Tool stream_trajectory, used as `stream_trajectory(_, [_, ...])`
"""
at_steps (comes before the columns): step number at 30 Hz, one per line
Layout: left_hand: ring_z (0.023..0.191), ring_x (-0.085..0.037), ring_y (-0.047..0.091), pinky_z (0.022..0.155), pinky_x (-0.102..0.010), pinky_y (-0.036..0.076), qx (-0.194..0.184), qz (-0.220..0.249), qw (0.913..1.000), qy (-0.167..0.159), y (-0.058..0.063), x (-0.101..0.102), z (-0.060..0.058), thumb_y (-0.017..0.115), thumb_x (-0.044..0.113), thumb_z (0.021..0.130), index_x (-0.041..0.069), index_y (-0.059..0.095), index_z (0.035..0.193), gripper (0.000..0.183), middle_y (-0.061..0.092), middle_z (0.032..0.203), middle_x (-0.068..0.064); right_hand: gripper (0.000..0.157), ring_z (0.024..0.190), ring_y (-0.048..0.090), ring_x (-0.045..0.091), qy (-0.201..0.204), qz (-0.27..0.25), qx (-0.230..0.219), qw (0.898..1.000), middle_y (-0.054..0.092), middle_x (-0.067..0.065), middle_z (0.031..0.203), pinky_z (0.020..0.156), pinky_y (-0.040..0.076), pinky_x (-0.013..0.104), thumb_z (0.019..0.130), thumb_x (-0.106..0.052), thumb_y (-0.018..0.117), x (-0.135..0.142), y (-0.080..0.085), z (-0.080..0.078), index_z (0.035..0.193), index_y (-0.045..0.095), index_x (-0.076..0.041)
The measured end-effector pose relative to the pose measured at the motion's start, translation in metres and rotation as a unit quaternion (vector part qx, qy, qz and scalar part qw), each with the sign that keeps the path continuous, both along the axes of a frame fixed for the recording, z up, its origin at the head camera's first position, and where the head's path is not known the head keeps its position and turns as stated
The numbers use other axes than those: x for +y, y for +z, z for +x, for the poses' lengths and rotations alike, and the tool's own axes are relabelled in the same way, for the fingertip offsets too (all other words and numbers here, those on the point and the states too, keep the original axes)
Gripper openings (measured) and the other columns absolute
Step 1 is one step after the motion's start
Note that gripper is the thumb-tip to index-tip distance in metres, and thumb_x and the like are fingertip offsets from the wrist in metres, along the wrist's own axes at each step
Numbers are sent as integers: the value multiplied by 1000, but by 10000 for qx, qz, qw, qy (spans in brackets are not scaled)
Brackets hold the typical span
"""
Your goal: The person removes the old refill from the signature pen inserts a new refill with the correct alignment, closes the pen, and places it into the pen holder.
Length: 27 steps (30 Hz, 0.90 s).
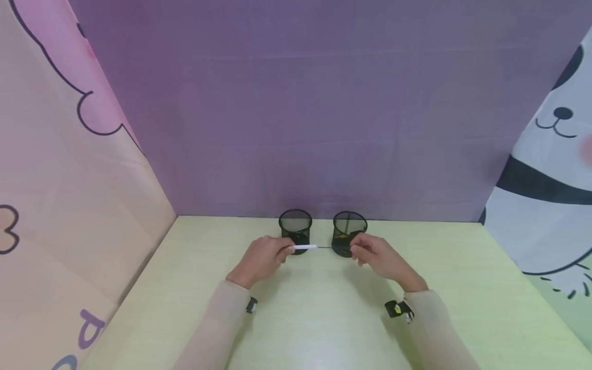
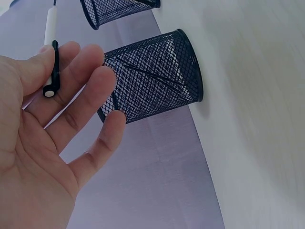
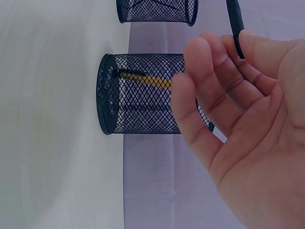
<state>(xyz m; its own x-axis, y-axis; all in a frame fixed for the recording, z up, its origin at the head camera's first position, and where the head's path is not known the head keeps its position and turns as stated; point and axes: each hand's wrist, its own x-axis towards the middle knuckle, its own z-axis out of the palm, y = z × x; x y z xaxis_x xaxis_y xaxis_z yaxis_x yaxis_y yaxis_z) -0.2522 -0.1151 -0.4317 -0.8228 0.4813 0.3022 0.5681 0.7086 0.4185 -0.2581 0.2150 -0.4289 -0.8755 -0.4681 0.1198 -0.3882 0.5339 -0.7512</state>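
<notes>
My left hand [image 1: 263, 257] pinches the white barrel [image 1: 305, 247] of a pen between thumb and forefinger, near the end with the black clip [image 2: 55, 67]; the other fingers are loosely bent. From the barrel's far end a thin dark rod [image 1: 325, 247] runs toward my right hand [image 1: 376, 254]. There, thumb and fingertips pinch a slim black tapered pen piece [image 3: 235, 19]. Both hands are raised level with each other, before two black mesh pen holders, the left one [image 1: 302, 237] and the right one [image 1: 339, 248].
A yellow-and-black stick [image 3: 157, 82] lies inside the right holder, and dark thin items [image 2: 152, 74] show through the left one. Both holders stand at the back of the pale table [image 1: 305, 318], close to a purple cloth backdrop [image 1: 287, 113]. Printed cloths flank both sides.
</notes>
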Motion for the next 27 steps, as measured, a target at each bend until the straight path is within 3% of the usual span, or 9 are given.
stream_trajectory(27, [61,-6,49,61,-25,43,-51,-34,9999,150,4,-4,2,63,24,102,15,74,107,16,60,69,12,15,76,65,13,-114,27,90,9999,69,11,93,73,59,42,107,-18,55,8,5,0,106,64,-6])
